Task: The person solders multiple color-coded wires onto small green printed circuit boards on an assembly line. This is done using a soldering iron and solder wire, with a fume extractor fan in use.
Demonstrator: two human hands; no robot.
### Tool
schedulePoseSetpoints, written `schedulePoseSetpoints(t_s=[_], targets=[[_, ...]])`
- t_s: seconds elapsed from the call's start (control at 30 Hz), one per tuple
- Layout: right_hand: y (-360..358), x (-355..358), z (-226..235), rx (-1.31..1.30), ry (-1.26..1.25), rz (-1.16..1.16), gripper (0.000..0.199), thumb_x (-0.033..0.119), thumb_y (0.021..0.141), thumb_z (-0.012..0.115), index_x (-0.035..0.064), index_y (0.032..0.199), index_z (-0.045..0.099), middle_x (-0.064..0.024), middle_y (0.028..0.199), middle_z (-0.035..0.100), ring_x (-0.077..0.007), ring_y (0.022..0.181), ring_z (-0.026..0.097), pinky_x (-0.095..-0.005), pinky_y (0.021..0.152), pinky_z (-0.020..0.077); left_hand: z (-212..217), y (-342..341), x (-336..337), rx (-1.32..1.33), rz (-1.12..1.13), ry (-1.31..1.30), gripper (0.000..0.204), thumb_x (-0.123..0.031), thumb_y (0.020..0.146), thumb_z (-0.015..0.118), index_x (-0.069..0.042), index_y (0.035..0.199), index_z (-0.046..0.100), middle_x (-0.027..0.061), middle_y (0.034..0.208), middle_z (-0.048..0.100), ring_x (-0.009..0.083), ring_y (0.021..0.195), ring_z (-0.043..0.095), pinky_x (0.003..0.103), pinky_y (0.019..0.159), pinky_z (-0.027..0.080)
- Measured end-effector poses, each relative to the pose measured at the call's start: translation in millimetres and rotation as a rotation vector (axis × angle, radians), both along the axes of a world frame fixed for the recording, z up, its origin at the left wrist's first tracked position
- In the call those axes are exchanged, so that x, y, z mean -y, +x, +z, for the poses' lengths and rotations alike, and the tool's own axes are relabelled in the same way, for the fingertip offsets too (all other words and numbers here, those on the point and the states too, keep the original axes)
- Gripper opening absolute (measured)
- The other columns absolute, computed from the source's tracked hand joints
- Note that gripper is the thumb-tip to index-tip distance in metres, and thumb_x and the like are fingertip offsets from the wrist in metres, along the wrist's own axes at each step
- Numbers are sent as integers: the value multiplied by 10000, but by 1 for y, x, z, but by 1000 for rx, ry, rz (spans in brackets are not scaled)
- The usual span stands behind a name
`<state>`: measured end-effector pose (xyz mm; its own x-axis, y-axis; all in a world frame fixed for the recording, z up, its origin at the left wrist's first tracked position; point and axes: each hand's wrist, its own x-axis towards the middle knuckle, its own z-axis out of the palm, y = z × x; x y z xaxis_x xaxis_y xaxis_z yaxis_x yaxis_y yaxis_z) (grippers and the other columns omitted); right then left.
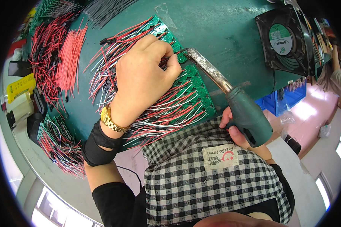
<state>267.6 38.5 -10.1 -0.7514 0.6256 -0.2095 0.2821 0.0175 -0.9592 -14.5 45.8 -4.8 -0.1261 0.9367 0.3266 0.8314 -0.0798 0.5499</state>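
My left hand [146, 72] is over the green circuit boards [195, 81], its thumb and forefinger pinched on a thin wire at the boards' edge; the fingertips partly hide the wire. Many red, white and black wires [163, 113] fan out leftward from the round green sections. In my right hand [236, 130] is a soldering iron with a dark green handle [248, 115] and a crusted metal barrel [210, 70]. Its dark tip touches or nearly touches the board edge just right of my left fingertips; which of the two I cannot tell.
Red wire bundles [70, 60] lie at the left, with grey tubes or wires [106, 13] at the back. A black fan [284, 41] stands at the back right, above a blue bin [278, 100]. More wired boards [58, 142] sit at the near left of the green mat [223, 34].
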Motion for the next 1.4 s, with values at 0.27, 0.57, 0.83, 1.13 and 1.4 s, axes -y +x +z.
schedulePoseSetpoints(t_s=[0.27, 0.57, 0.83, 1.13, 1.4], targets=[[-4, -7, 20, -213, -57, -8, 397, 26, 832, 589, 33, 1189, 417, -133, 993, 529, -249, 926, 568, -394, 861, 459, -2, 0, 0, -6, 4, -4, 54, -85, 677, 674, -71, 682, 622, 44, 669, 553, 213, 555, 565, 321, 486, 457], [-2, -8, 11, -134, 42, 94, 454, -9, 848, 546, 32, 1267, 376, -152, 1035, 514, -269, 954, 567, -420, 876, 466, -1, 2, 1, -30, -6, -1, 81, -4, 692, 674, -30, 699, 598, 43, 660, 556, 133, 551, 557, 238, 493, 441], [-3, 0, 9, -69, -165, -82, 389, 123, 867, 611, 44, 1220, 467, -110, 981, 536, -204, 891, 558, -360, 815, 479, -1, 0, 1, -8, -32, 31, 93, -2, 701, 678, -29, 707, 590, 41, 674, 555, 122, 553, 549, 234, 487, 429], [-8, -4, 25, -57, -143, -129, 347, 196, 860, 649, 49, 1137, 502, -95, 918, 559, -183, 856, 570, -305, 746, 475, -2, 1, -1, -66, -75, 34, 101, -20, 691, 692, -36, 710, 594, 47, 674, 544, 157, 552, 541, 253, 490, 427], [-5, -6, 15, 24, 29, -45, 327, 178, 860, 634, 48, 1121, 486, -104, 899, 557, -176, 816, 564, -299, 725, 470, -2, 2, -3, -62, -63, 27, 77, -92, 698, 682, -80, 705, 606, 43, 690, 557, 234, 601, 573, 334, 504, 458]])
